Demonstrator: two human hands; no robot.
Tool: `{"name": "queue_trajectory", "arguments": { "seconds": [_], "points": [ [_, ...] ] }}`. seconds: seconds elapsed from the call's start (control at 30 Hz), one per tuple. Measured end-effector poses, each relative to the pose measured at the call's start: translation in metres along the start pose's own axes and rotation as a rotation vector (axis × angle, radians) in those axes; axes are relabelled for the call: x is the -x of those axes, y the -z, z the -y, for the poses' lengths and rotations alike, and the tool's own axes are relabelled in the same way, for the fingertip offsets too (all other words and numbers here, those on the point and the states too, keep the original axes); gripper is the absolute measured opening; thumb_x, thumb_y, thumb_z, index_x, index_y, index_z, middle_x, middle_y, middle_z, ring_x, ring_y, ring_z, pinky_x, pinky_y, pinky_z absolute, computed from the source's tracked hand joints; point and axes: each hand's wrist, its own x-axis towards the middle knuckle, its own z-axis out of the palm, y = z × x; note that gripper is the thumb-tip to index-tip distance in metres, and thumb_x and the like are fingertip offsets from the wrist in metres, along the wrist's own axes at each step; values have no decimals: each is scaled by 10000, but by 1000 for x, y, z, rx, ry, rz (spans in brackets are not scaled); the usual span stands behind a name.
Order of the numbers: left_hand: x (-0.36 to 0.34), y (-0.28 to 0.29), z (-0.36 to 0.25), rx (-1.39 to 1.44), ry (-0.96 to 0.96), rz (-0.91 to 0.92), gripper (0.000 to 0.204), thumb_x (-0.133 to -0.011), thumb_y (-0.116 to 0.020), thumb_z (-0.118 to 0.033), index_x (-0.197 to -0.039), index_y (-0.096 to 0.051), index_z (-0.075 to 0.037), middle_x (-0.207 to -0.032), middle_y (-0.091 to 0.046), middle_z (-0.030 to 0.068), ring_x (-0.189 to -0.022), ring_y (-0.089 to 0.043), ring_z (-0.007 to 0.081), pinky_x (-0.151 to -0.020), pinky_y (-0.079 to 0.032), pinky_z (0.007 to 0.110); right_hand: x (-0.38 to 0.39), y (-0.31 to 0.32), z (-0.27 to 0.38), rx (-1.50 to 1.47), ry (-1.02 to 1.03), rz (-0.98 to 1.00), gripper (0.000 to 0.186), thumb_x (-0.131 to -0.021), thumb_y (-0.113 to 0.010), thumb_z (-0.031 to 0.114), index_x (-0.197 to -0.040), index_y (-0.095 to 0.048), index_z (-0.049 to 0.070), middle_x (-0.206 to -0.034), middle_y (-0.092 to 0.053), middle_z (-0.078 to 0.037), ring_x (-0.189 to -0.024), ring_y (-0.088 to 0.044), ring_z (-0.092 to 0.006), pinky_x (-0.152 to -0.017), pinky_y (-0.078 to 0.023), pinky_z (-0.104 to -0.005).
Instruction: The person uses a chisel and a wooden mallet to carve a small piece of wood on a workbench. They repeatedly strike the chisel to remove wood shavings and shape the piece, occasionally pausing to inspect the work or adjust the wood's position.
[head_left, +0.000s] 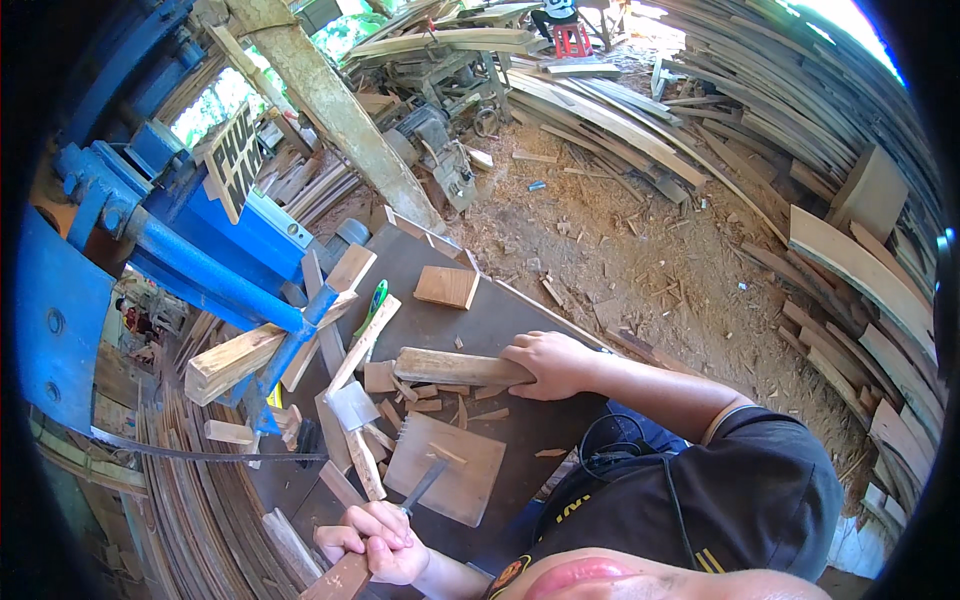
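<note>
My right hand [548, 366] is closed round the right end of a thick, roughly squared wooden block [455, 367] on the dark worktable [535, 430]. At the lower left, my left hand [383, 543] is a fist around what looks like a chisel [428, 484]. Its narrow dark blade reaches over a thin square wooden board [450, 470], and brown wood shows below the fist. A small wood strip [447, 453] lies on the board near the blade tip. Beside the board, a flat grey metal piece [352, 405] rests across pale wooden sticks. Wood offcuts [425, 391] are scattered around the block.
A large blue machine [215, 265] with a thin dark band [210, 456] stands at the left, a beam [262, 350] by its bar. A wooden block [446, 287] sits at the table's back. Stacked planks [790, 110] line the right, past a chip-strewn floor [640, 255].
</note>
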Motion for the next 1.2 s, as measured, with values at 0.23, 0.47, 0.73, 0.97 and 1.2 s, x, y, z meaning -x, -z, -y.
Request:
{"name": "queue_trajectory", "arguments": {
  "seconds": [0.23,0.47,0.73,0.97,1.2],
  "points": [
    [0,-1,0,-11,-7,10,266,-875,-585,-37,-899,-325,-89,-564,-424,51,-413,-414,124,-389,-366,227,2,2,1,-1,-8,4,545,-855,-705,425,-1226,-615,37,-1110,-630,-190,-1112,-620,-369,-951,-502,-468],
    [0,-3,-1,-18,-15,30,284,-892,-609,-61,-911,-327,-96,-579,-426,52,-428,-417,122,-395,-361,231,0,2,1,-5,-11,5,546,-856,-701,426,-1227,-615,36,-1113,-629,-194,-1111,-618,-374,-955,-499,-473],
    [-18,-11,4,103,92,1,277,-918,-643,-76,-921,-370,-121,-637,-459,32,-461,-438,122,-404,-332,252,3,9,3,0,-14,-45,502,-818,-745,371,-1163,-629,26,-1099,-638,-204,-1083,-608,-402,-941,-499,-469],
    [-41,-12,7,39,189,-36,188,-885,-547,-87,-909,-365,-128,-588,-413,16,-418,-352,103,-389,-280,245,-1,2,8,50,23,-74,523,-830,-756,314,-1235,-605,19,-1113,-640,-202,-1095,-605,-409,-954,-491,-456],
    [-47,-24,16,58,164,95,216,-878,-569,-87,-907,-356,-108,-636,-409,5,-484,-339,61,-427,-271,217,1,4,9,59,6,-64,525,-846,-755,327,-1246,-610,20,-1146,-642,-178,-1120,-604,-388,-972,-486,-456]
  ]
}}
